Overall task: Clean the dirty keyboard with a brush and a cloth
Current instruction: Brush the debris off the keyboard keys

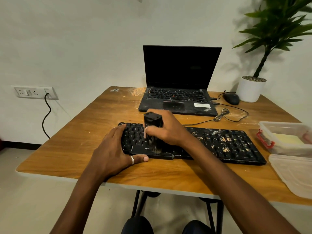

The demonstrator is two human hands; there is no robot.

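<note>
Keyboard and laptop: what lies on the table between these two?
In the head view, between the keyboard and the laptop lies a strip of table crossed by a thin black cable, bundled near the laptop's right corner.

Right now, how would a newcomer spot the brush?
On the wooden table, find the long black keyboard near the front edge. Over its left half, the right hand grips a chunky black brush, bristles down on the keys: the only tool held upright.

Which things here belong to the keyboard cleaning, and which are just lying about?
In use: brush, gripped by the right hand; dirty keyboard, with the left hand resting on it.
Lying about: laptop, mouse, potted plant, plastic container, lid.
</note>
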